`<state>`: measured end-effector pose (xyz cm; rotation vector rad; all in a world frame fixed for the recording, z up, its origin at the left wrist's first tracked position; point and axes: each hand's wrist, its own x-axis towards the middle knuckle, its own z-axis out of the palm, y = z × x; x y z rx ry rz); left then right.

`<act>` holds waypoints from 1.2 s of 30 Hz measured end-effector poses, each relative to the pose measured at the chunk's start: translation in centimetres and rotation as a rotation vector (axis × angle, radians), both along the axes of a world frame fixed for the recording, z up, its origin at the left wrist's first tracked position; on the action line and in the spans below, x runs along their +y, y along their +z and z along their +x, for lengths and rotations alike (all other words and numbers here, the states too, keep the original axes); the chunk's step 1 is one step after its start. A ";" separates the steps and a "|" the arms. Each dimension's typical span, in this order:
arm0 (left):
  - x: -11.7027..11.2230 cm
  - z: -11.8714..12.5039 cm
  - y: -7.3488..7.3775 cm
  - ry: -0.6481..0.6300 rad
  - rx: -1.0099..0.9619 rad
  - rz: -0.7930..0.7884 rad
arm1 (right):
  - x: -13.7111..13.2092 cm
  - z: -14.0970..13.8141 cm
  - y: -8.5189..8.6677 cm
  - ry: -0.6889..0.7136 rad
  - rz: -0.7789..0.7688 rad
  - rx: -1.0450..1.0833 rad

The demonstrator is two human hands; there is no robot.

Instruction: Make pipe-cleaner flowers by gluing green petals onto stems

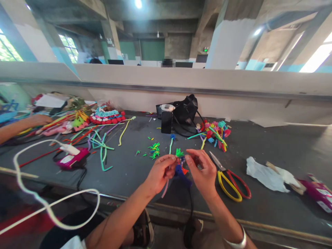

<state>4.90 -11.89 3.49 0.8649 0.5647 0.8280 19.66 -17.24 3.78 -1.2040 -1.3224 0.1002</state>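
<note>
My left hand (163,171) pinches a small green pipe-cleaner flower (179,153) between thumb and fingertips. A pale pink stem (165,189) hangs below that hand; whether it joins the flower is hidden. My right hand (203,167) is just right of the flower, thumb and index finger apart, with nothing visible between them. Beneath and between the hands lies a dark blue fuzzy piece (183,175) with some orange beside it. Short green pieces (155,149) form a small pile beyond my left hand. Scissors (228,178) with one yellow and one red handle lie right of my right hand.
A black phone (166,121) stands before a black bag (187,109). Finished-looking colourful flowers (216,133) lie behind the scissors. Another person's hand (38,121) reaches into pipe cleaners at left. A magenta power strip (72,159) trails a white cable. Crumpled tissue (264,174) lies right.
</note>
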 end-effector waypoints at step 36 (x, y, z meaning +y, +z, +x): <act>-0.4 0.2 -0.4 0.150 0.200 0.141 | 0.8 0.3 -0.8 -0.062 -0.028 -0.333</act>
